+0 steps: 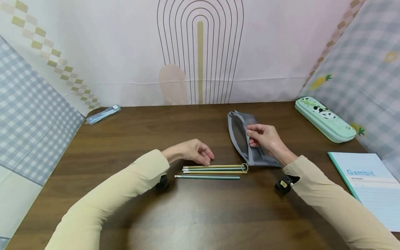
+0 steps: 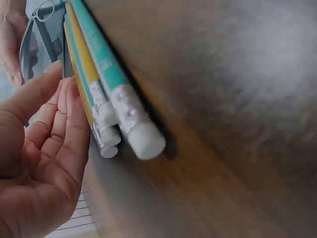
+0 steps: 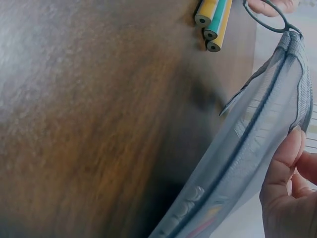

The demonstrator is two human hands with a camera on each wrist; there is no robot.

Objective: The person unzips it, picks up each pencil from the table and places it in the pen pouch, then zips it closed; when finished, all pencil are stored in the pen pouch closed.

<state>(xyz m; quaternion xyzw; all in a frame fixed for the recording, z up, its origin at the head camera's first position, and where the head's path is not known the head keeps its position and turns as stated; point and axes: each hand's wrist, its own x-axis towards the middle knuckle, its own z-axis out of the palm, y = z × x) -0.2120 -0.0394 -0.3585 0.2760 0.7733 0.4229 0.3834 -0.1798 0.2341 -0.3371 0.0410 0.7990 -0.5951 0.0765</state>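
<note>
My right hand (image 1: pixel 264 139) pinches the zipped edge of a grey mesh pencil pouch (image 1: pixel 257 156) between thumb and fingers. The pouch lies on the table, its mouth gaping towards the left, with a ring at its near corner. Close to that corner, two yellow pencils and a green one lie bunched side by side (image 1: pixel 215 172), white erasers to the left. A teal pencil (image 1: pixel 207 177) lies apart, nearer to me. Just beyond the bunch hovers my left hand (image 1: pixel 195 151), fingers loosely curled and holding nothing. In the left wrist view, the fingers (image 2: pixel 72 129) are beside the pencils; contact is unclear.
A mint panda pencil case (image 1: pixel 325 119) stands at the back right, with a "Gambit" notebook (image 1: pixel 368 180) in front of it. A slim clear-wrapped packet (image 1: pixel 103 114) lies at the back left. Fabric sheets hang behind and beside the wooden table (image 1: pixel 187 215).
</note>
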